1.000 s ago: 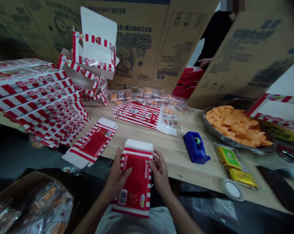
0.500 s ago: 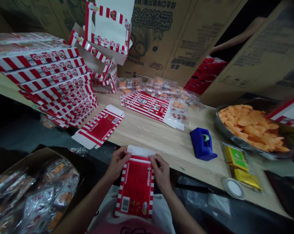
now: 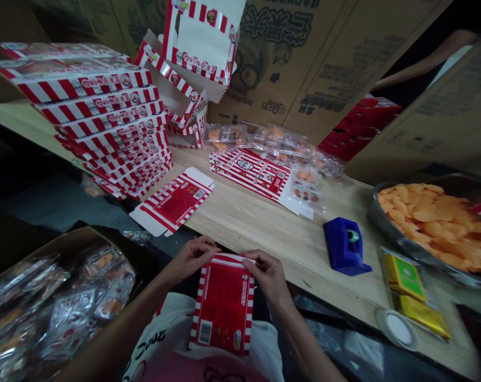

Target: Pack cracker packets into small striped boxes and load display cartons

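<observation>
A flat red printed carton (image 3: 223, 302) with striped red-and-white edges rests against my lap, its barcode at the lower left. My left hand (image 3: 196, 258) pinches its top left corner. At the top right corner, my right hand (image 3: 267, 271) grips the same edge, thumb on the front. The white end flap is now mostly out of sight between my fingers. Beyond my hands, another flattened carton (image 3: 177, 202) lies at the table's front edge. Farther back is a striped carton (image 3: 251, 172) with a clear packet of orange pieces (image 3: 305, 185) on its end.
Striped boxes (image 3: 117, 124) stand stacked at the left, beside open empty ones (image 3: 203, 48). A blue tape dispenser (image 3: 346, 246), a metal bowl of orange chips (image 3: 435, 223), yellow packs (image 3: 415, 292) and a white round container (image 3: 397, 328) sit right. A carton of clear packets (image 3: 85, 302) is lower left. Another person's arm (image 3: 423, 66) shows behind.
The white top flap, which stood up above the carton, is now folded down under my fingers. Both hands have shifted slightly along that edge. My view has turned a little leftward.
</observation>
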`<state>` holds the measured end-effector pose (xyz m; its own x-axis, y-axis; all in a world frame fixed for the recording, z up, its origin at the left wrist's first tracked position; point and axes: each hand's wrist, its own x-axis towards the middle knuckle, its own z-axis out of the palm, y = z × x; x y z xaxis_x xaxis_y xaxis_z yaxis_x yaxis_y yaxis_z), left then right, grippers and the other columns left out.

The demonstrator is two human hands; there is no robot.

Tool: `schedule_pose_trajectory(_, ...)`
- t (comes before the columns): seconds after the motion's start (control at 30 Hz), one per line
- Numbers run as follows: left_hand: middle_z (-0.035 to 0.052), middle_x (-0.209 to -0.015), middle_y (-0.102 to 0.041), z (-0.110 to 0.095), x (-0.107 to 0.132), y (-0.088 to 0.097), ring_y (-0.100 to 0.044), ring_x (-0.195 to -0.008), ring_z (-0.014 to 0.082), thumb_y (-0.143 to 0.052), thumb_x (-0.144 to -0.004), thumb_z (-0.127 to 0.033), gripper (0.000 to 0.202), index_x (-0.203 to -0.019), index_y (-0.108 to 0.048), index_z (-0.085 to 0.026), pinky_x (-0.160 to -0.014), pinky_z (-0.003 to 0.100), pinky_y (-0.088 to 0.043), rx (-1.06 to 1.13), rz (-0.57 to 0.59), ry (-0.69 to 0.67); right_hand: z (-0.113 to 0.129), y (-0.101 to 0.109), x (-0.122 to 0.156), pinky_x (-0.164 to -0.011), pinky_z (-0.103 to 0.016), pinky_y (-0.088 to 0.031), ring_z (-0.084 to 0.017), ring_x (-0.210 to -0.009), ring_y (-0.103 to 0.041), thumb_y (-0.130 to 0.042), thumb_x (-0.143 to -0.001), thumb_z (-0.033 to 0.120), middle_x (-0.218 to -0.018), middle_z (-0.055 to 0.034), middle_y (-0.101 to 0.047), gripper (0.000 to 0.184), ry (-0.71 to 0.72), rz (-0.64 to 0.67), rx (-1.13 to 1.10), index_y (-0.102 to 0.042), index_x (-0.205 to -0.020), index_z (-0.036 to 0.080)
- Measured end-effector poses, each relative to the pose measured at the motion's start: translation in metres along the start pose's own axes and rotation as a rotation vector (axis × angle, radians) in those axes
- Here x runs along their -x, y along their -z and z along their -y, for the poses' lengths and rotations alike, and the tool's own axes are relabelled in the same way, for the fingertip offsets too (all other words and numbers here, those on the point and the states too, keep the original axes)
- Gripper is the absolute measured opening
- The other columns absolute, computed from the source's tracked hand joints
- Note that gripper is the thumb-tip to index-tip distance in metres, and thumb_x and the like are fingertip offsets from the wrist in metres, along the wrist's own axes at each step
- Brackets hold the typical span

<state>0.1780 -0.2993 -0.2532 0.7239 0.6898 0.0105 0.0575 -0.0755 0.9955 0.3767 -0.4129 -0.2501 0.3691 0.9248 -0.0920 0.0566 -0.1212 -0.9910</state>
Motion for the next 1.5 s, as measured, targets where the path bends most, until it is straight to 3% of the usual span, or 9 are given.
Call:
schedule_pose_trajectory(0.3, 0.0035, -0.064, -0.069, -0.018, -0.02, 0.0, -0.058, -0.055, 0.0135, -0.08, -0.059, -0.031, 0.022, -0.071, -0.074, -0.014, -0.056, 0.024, -0.045, 0.38, -0.014, 0.297, 0.031, 0.009, -0.02, -0.053, -0.025, -0.039, -0.015, -0.057, -0.054, -0.069, -0.069, 0.033, -0.065, -0.0011, -0.063, 0.016, -0.003, 0.078, 0.129, -0.064, -0.068, 0.018)
schedule_pose_trajectory(0.47, 0.0078, -0.083, -0.073, -0.015, -0.021, -0.002, -0.065, -0.076, 0.0174, -0.069, -0.075, -0.032, 0.02, -0.08, -0.075, -0.014, -0.068, 0.025, -0.049, 0.137, -0.014, 0.037, 0.023, 0.011, -0.017, -0.058, -0.027, -0.042, -0.016, -0.062, -0.056, -0.068, -0.075, 0.035, -0.066, -0.002, -0.064, 0.02, 0.042, 0.061, 0.074, -0.063, -0.065, 0.019)
schedule_pose_trajectory(0.7, 0.0094, -0.101, -0.074, 0.001, -0.006, -0.011, -0.068, -0.094, 0.0223, -0.063, -0.082, -0.028, 0.022, -0.097, -0.075, -0.018, -0.085, 0.031, -0.051, -0.127, -0.049, -0.099, -0.005, 0.007, 0.006, -0.076, -0.03, -0.047, -0.018, -0.082, -0.064, -0.066, -0.082, 0.029, -0.085, -0.0046, -0.069, 0.012, 0.264, -0.047, 0.107, -0.067, -0.074, 0.02)
schedule_pose_trajectory(0.9, 0.0045, -0.087, -0.073, 0.005, -0.006, -0.033, -0.067, -0.081, 0.0192, -0.074, -0.069, -0.03, 0.014, -0.072, -0.069, -0.017, -0.075, 0.027, -0.051, 0.344, -0.217, 0.109, -0.015, 0.004, 0.02, -0.086, -0.033, -0.05, -0.021, -0.099, -0.063, -0.066, -0.081, 0.031, -0.106, -0.007, -0.068, 0.016, 0.131, -0.049, -0.045, -0.064, -0.095, 0.021)
schedule_pose_trajectory(1.0, 0.0007, -0.08, -0.071, 0.002, -0.011, -0.037, -0.065, -0.069, 0.0173, -0.082, -0.059, -0.032, 0.027, -0.069, -0.063, -0.017, -0.064, 0.025, -0.051, 0.549, -0.227, 0.327, -0.01, 0.047, 0.016, -0.08, -0.032, -0.052, -0.02, -0.099, -0.062, -0.067, -0.078, 0.032, -0.117, -0.0085, -0.063, 0.04, 0.192, -0.202, 0.04, -0.057, -0.116, 0.024)
schedule_pose_trajectory(1.13, -0.0011, -0.073, -0.069, -0.003, -0.024, -0.039, -0.063, -0.061, 0.0151, -0.089, -0.046, -0.034, 0.042, -0.077, -0.066, -0.017, -0.058, 0.023, -0.05, 0.555, -0.188, 0.487, 0.002, 0.154, 0.009, -0.07, -0.029, -0.047, -0.018, -0.084, -0.057, -0.062, -0.074, 0.04, -0.094, -0.0066, -0.063, 0.024, 0.201, -0.895, 0.304, -0.063, -0.086, 0.019)
schedule_pose_trajectory(1.23, 0.0014, -0.074, -0.07, -0.008, -0.028, -0.043, -0.064, -0.063, 0.0174, -0.09, -0.044, -0.038, 0.049, -0.082, -0.068, -0.016, -0.059, 0.025, -0.051, 0.535, -0.126, 0.559, 0.003, 0.213, 0.004, -0.058, -0.026, -0.041, -0.016, -0.068, -0.051, -0.065, -0.063, 0.042, -0.072, -0.0036, -0.061, 0.025, 0.024, -0.983, 0.271, -0.061, -0.067, 0.017)
schedule_pose_trajectory(1.37, 0.0006, -0.082, -0.07, -0.011, -0.027, -0.047, -0.066, -0.07, 0.0186, -0.087, -0.054, -0.04, 0.042, -0.082, -0.066, -0.018, -0.062, 0.025, -0.053, 0.507, -0.047, 0.521, -0.01, 0.227, -0.005, -0.045, -0.022, -0.03, -0.011, -0.05, -0.042, -0.07, -0.052, 0.039, -0.05, 0.0016, -0.052, 0.024, -0.112, -0.85, 0.14, -0.063, -0.055, 0.016)
schedule_pose_trajectory(1.5, -0.003, -0.086, -0.068, -0.012, -0.024, -0.048, -0.066, -0.068, 0.0177, -0.088, -0.053, -0.039, 0.042, -0.083, -0.064, -0.021, -0.06, 0.027, -0.055, 0.474, -0.092, 0.527, -0.019, 0.217, -0.013, -0.045, -0.021, -0.032, -0.009, -0.049, -0.042, -0.072, -0.048, 0.038, -0.051, 0.0021, -0.054, 0.025, -0.112, -0.934, -0.022, -0.063, -0.056, 0.016)
